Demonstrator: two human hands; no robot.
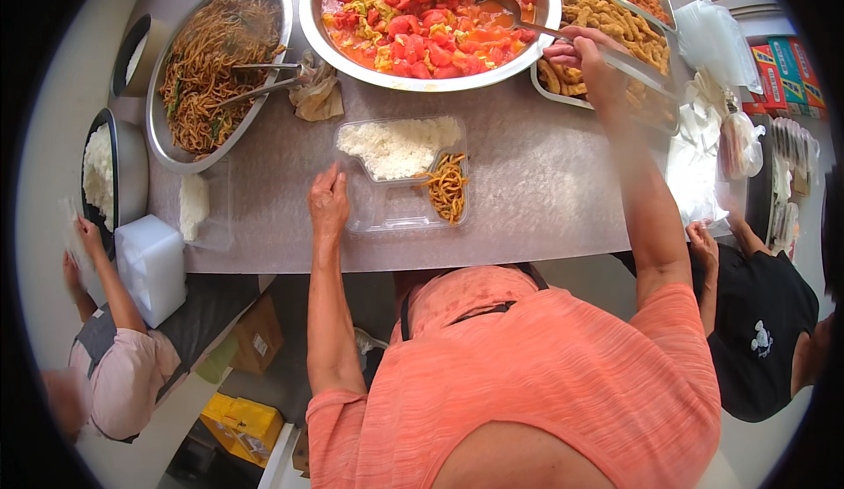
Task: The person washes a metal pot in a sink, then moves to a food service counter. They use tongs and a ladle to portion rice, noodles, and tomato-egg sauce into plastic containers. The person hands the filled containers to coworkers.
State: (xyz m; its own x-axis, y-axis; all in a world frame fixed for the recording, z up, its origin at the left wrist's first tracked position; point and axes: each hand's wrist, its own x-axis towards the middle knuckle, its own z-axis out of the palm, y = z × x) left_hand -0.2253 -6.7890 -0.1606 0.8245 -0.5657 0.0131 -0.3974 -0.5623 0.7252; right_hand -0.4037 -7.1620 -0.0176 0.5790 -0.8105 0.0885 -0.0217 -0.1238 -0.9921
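Note:
My right hand point(589, 54) is closed around the handle of a metal ladle point(504, 6), whose bowl rests in the tomato and egg dish point(422, 24) inside a large metal basin point(432, 85). My left hand point(328, 199) is beside the left edge of a clear plastic compartment container point(403, 220); its fingers are close together, and whether they touch the rim is hard to tell. White rice point(400, 146) fills the container's upper compartment, and noodles point(448, 188) lie in the right one. The lower middle compartment shows no food.
Left stand a noodle basin point(155, 103) with tongs point(264, 80), another rice container point(227, 205), stacked containers point(155, 268) and a rice pot point(132, 166). Fried food trays point(610, 37) and plastic bags point(699, 153) lie right. A person point(119, 370) works left, another point(758, 317) right.

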